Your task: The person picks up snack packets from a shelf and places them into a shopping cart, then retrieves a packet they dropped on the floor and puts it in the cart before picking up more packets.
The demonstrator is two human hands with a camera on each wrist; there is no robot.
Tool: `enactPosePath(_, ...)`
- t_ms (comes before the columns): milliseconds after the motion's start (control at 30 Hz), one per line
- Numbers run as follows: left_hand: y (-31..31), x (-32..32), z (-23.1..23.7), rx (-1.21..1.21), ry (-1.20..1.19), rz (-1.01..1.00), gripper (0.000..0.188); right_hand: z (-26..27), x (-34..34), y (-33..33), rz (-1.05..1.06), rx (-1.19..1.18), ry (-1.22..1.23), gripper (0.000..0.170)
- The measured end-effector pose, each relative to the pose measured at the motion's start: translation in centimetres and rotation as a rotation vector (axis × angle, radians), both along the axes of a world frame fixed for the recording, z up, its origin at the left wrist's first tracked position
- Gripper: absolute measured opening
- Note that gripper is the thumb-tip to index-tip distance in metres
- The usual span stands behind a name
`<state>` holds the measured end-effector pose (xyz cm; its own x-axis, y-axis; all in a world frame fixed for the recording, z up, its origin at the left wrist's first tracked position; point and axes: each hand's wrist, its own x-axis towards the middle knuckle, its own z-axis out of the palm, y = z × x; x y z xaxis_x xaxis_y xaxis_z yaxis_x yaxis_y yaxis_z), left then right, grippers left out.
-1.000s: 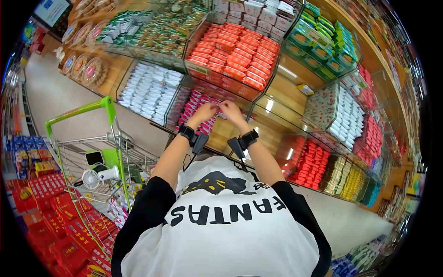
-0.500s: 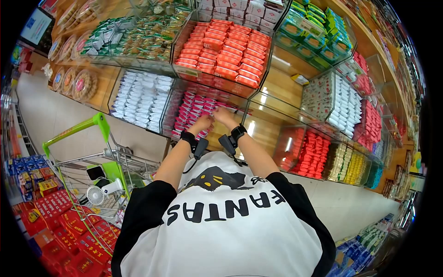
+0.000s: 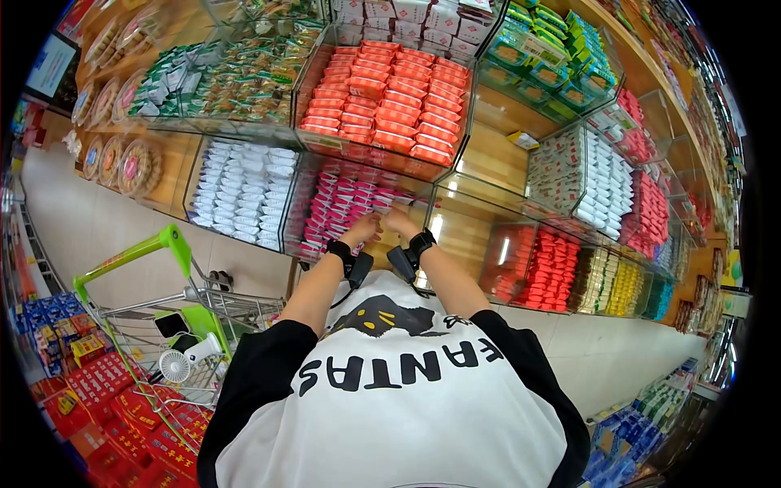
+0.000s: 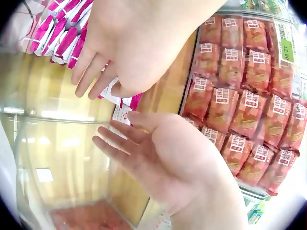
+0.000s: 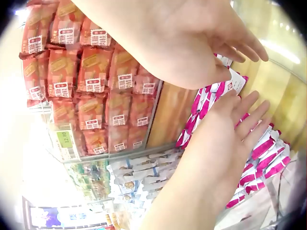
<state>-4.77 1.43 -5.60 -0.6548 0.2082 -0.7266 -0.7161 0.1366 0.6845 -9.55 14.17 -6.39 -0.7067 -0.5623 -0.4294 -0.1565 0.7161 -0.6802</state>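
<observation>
Head view: left hand (image 3: 360, 232) and right hand (image 3: 399, 224) side by side at the pink-and-white packets (image 3: 338, 199)

So the packets sit in a clear-walled bin on the near row of the display, heaped mostly towards the left and far side, with bare wooden base (image 4: 72, 91) showing on the right. Both hands are over that bin, close together, with a small gap between them.

Left hand looks relaxed, fingers nearly straight and a bit spread. Right hand's about the same, fingers long and loose. Neither one is visibly gripping anything. One white packet (image 4: 123, 114) shows between them, right by the fingertips, but I can't tell if anyone's actually touching it.

Neighbours: white packets (image 3: 242, 191) in the next bin left, orange-red packets (image 3: 394, 98) stacked in a raised bin on the far side, with a green-and-white price tag (image 4: 287, 43) on its front. Bright red packets (image 3: 549, 268) are further right.

Over on the near left there's a shopping cart with a green handle (image 3: 126, 262), and a little white fan (image 3: 175, 366) riding in it next to a phone (image 3: 171, 325).
</observation>
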Motion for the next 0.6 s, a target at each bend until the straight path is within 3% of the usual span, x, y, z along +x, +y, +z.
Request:
enactPosePath(67,0.1,0.2,0.3,0.031,0.012,0.001,0.036,-4.0,0.0,-0.1,0.020,0.008,-0.024,0.043)
enactPosePath(133,0.1,0.0,0.3,0.062,0.025,0.002,0.039,-8.7,0.4,-0.9,-0.312,0.198,-0.231,0.045)
enactPosePath(233,0.3,-0.5,-0.3,0.042,0.015,0.012,0.045,6.9,0.3,-0.2,-0.140,0.140,-0.296,0.062)
enactPosePath(300,0.6,-0.9,-0.2,0.016,0.024,0.009,0.053,3.8,0.2,0.0,-0.138,0.151,-0.271,0.065)
enactPosePath(400,0.7,-1.5,0.3,0.000,0.027,-0.042,0.056,-5.1,0.0,0.3,-0.116,0.177,-0.204,0.078)
enactPosePath(600,1.1,-2.3,-0.1,-0.028,0.061,-0.090,0.070,-7.8,0.2,-0.1,-0.189,0.237,-0.299,0.081)
